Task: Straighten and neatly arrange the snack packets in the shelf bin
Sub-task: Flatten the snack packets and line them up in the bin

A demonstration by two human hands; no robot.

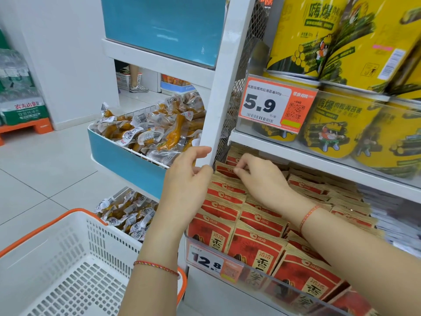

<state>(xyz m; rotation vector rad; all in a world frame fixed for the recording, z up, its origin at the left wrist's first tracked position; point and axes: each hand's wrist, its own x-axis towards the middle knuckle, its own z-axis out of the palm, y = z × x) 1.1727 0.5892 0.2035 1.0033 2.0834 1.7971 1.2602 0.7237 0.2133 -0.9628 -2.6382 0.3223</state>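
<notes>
Red and tan snack packets [255,238] stand in rows inside a clear-fronted shelf bin [284,285] on the lower shelf. My left hand [186,179] reaches to the back left of the bin beside the white shelf post, and its fingers pinch the top edge of a rear packet [224,171]. From the right, my right hand [262,179] grips the same packet's top edge with curled fingers. Both wrists wear red string bracelets.
A white shopping basket [68,265] with orange rim sits at lower left. A white shelf post [224,87] rises just behind my left hand. Blue bins of yellow vacuum-packed snacks [155,131] are left; yellow seaweed-roll tubs [341,124] fill the shelf above. A price tag [214,263] marks the bin front.
</notes>
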